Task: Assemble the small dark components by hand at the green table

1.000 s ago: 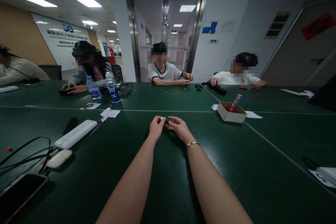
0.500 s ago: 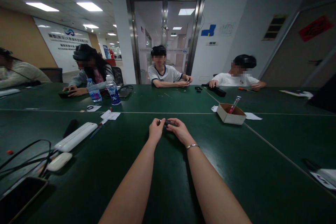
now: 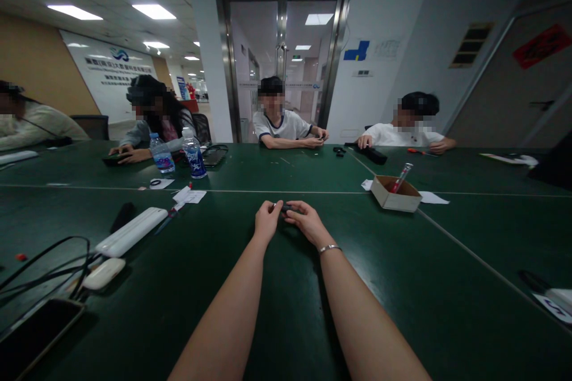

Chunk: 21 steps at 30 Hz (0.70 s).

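Observation:
Out in front of me, both arms reach over the green table (image 3: 295, 321). Between my fingertips is a small dark object (image 3: 285, 208), too small to tell its kind. My left hand (image 3: 267, 221) pinches its left end between thumb and fingers. From the other side my right hand (image 3: 307, 223), with a silver bracelet (image 3: 329, 248) at the wrist, closes its fingertips on the right end. Much of the object is hidden by the fingers.
A cardboard box (image 3: 395, 201) holding a red tube (image 3: 401, 180) stands right of my hands. At left lie a white power strip (image 3: 131, 232), a white mouse-like item (image 3: 105, 274), a phone (image 3: 40, 333) and cables. Two bottles (image 3: 193, 158) stand farther back. Several people sit opposite.
The whole view has shifted very slightly to the right. My hands keep the same grip on the small dark object.

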Tool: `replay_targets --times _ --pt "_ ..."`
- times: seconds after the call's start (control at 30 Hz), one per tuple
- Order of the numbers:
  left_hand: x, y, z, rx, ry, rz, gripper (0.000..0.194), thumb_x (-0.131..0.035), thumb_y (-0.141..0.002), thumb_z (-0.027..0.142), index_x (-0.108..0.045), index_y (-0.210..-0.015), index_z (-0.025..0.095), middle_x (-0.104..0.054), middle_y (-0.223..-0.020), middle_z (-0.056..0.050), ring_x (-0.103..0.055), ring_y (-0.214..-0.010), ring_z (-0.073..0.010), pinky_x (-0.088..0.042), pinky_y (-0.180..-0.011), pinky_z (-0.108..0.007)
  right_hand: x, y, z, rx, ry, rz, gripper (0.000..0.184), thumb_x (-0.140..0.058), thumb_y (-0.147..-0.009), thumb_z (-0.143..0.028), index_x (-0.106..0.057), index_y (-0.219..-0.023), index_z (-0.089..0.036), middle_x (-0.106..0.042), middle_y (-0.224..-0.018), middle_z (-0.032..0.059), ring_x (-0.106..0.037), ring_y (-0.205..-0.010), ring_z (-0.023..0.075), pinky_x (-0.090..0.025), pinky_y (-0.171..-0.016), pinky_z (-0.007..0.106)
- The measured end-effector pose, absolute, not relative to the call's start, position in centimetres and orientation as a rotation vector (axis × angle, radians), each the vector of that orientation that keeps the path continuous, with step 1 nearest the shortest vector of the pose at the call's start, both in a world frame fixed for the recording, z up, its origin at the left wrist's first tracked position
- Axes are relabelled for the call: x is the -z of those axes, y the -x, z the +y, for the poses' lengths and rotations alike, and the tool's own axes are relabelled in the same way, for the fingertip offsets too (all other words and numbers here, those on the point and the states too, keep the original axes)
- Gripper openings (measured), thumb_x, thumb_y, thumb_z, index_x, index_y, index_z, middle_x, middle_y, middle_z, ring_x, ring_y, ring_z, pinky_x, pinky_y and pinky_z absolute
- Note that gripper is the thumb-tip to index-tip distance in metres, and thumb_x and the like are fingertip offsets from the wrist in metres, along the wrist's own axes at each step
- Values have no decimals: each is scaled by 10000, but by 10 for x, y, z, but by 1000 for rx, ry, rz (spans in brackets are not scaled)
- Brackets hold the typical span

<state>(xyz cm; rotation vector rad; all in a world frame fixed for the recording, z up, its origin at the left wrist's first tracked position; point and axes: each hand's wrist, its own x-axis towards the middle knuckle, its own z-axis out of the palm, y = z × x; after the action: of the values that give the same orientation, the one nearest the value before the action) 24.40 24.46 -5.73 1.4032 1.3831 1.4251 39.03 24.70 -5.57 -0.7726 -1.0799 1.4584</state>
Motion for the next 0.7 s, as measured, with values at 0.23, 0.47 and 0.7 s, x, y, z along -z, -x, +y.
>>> replay_targets --times 0.23,0.47,0.7 --pt "57 -246 249 -1490 -1352 1177 231 -618 -793 396 -609 -813 167 -611 -761 -18 -562 -686 -143 -447 -618 -241 51 -389 246 -1488 813 -1001 323 -866 -668 -288 -674 -882 -142 -684 -775 63 -680 -669 178 -566 -629 256" --pt "49 -243 245 -1439 -1363 1078 216 -662 -736 280 -660 -915 161 -670 -960 -80 -624 -843 -184 -497 -683 -263 51 -388 246 -1465 816 -963 334 -862 -692 -331 -659 -882 -145 -682 -739 61 -665 -607 163 -555 -581 242" --pt "52 -244 246 -1492 -1251 1130 272 -665 -752 303 -652 -983 160 -668 -1008 -102 -626 -915 -206 -498 -626 -242 50 -388 245 -1476 807 -954 322 -859 -685 -314 -663 -882 -152 -677 -722 51 -663 -595 156 -549 -570 232"
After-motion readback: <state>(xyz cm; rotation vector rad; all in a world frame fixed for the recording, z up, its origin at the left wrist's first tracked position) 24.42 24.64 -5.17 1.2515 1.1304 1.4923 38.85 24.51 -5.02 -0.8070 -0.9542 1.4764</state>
